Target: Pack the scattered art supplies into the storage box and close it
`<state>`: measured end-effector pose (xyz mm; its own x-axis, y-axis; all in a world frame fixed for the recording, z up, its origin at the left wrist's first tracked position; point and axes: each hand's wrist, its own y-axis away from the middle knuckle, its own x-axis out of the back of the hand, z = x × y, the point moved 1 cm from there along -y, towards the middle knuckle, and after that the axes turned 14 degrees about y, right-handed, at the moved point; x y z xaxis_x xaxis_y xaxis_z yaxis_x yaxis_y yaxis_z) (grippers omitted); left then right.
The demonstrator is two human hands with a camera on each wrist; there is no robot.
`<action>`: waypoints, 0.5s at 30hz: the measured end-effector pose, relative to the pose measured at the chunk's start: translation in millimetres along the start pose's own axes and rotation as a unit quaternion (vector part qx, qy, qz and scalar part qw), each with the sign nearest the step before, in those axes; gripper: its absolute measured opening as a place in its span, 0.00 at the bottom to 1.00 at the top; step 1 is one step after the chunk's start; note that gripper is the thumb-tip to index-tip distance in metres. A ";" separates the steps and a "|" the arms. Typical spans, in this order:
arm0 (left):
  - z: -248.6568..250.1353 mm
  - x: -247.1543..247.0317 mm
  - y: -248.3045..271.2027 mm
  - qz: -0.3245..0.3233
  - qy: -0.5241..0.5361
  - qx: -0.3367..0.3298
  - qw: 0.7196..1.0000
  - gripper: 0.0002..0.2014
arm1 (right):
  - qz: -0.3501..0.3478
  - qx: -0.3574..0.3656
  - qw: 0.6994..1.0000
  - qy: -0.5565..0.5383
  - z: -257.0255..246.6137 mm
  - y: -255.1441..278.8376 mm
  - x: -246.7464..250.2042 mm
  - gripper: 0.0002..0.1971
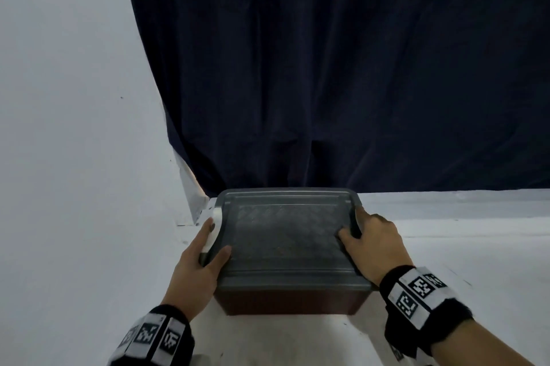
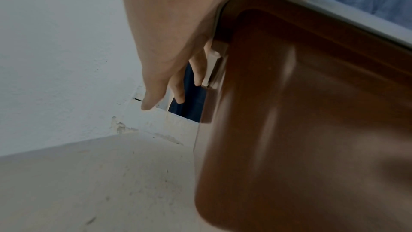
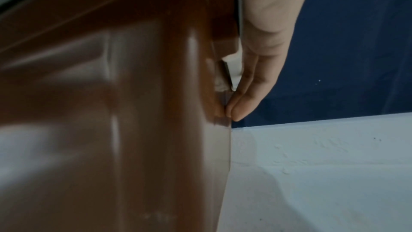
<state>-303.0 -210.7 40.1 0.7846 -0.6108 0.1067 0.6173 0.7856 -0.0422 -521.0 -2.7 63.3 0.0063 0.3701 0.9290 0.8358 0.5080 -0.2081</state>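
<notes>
Dark curtain (image 1: 342, 67) hung behind white desk (image 1: 461, 231). Storage box (image 1: 293, 303), brown, sat on desk near left wall (image 1: 74, 127), grey lid (image 1: 285, 234) on top. Left hand (image 1: 198, 270) gripped left edge: thumb on lid, fingers along white latch (image 1: 215, 228). Right hand (image 1: 375, 243) gripped right edge: thumb on lid, fingers down side over latch. Both grips narrow, holding box.

No readable text; wrist bands (image 1: 422, 294) carry only black-white coded markers.
</notes>
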 end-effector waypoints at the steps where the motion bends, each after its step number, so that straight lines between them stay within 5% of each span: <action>1: -2.1 0.2 -1.1 -0.004 0.002 0.002 1.000 0.31 | -0.001 0.001 1.000 0.000 1.0 -1.1 -0.9 0.25; 10: 10.5 -3.2 6.9 0.016 -0.036 0.007 0.999 0.30 | 0.001 -0.040 0.997 0.067 -12.7 8.6 8.2 0.25; 15: 23.4 1.8 24.7 0.066 -0.131 0.016 0.989 0.29 | 0.065 -0.003 0.990 0.124 -28.5 56.9 26.7 0.25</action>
<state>-287.7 -190.0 62.5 0.8136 -0.4593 0.3564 0.5053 0.8619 -0.0427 -457.7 14.0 85.0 0.2476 0.2292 0.9414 0.8222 0.4644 -0.3293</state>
